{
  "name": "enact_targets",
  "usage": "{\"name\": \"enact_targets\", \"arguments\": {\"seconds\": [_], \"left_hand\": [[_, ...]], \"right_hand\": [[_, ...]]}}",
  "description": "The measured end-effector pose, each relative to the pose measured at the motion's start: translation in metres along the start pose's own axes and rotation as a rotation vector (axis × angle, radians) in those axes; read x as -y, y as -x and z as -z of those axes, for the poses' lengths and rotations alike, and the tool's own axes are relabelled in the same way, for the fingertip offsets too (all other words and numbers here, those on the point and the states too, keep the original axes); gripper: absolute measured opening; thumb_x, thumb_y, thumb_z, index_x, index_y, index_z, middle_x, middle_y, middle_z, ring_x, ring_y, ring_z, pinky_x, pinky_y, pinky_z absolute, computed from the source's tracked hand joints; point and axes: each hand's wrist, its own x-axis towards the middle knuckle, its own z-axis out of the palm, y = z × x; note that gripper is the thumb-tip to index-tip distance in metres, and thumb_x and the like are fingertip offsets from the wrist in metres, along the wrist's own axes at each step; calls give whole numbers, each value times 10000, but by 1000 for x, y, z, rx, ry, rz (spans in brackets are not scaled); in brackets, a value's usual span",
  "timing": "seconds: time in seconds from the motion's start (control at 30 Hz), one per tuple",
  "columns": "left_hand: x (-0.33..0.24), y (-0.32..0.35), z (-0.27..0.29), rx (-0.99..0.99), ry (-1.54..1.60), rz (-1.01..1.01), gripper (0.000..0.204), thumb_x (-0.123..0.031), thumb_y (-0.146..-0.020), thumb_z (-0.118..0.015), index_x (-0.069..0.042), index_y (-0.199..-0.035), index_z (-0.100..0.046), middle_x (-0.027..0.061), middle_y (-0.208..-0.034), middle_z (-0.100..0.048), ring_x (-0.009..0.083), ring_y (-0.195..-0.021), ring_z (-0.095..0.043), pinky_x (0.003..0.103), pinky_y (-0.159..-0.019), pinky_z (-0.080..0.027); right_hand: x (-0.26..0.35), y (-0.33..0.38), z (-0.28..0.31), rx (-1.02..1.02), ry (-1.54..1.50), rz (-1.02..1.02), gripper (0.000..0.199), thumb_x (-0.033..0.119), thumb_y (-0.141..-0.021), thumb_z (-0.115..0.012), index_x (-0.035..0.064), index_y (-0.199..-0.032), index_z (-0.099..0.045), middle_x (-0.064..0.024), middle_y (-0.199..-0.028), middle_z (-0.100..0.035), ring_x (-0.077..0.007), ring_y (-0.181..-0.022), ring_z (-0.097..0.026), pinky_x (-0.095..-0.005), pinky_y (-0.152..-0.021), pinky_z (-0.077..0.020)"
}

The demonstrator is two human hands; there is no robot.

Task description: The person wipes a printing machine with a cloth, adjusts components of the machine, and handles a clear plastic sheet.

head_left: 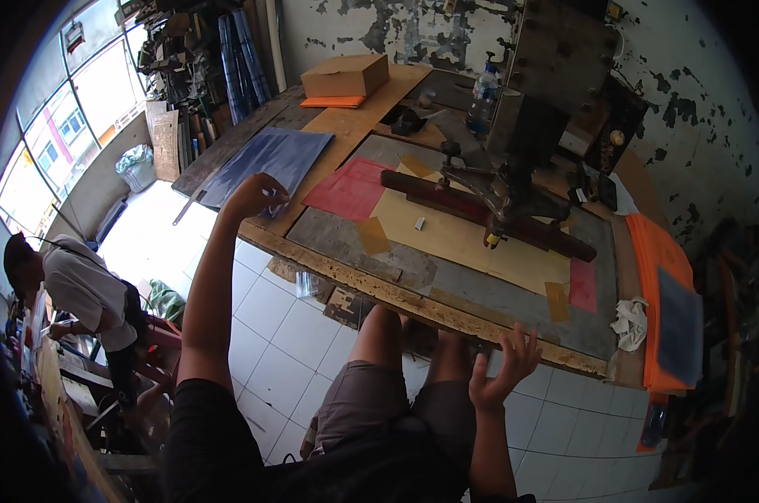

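Note:
My left hand (258,194) is over the near corner of a stack of bluish clear plastic sheets (270,155) at the bench's left. Its fingers are bent together in a pinch, with a bit of sheet at their tips. Past the bench's front edge, my right hand (507,369) is raised, fingers spread, holding nothing. Between them a yellowish board (430,230) lies taped on a grey metal plate (513,323), with a pink sheet (350,186) at its left end. A small pale block (419,224) rests on the board. The press's long dark red bar (488,216) spans above it.
The press column (534,126) rises at the back, beside a water bottle (482,96). A cardboard box (344,77) stands on orange sheets at the far left. Orange bags (657,251) hang at the right, near a white rag (630,324). Another person (90,289) works at the left.

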Motion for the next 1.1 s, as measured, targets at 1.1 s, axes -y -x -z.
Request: {"name": "enact_targets", "arguments": {"seconds": [1.1], "left_hand": [[-204,16,56,-526,-9,-352,245,-103,-1054,-732,-101,-1297,-762,74,-1253,-799,160,-1033,-769,339,-839,-619]], "right_hand": [[8,5,7,37,-57,-66,497,410,-1141,-460,30,-1363,-690,-160,-1490,-663,-370,-1431,-557,-595,-1271,-289]]}}
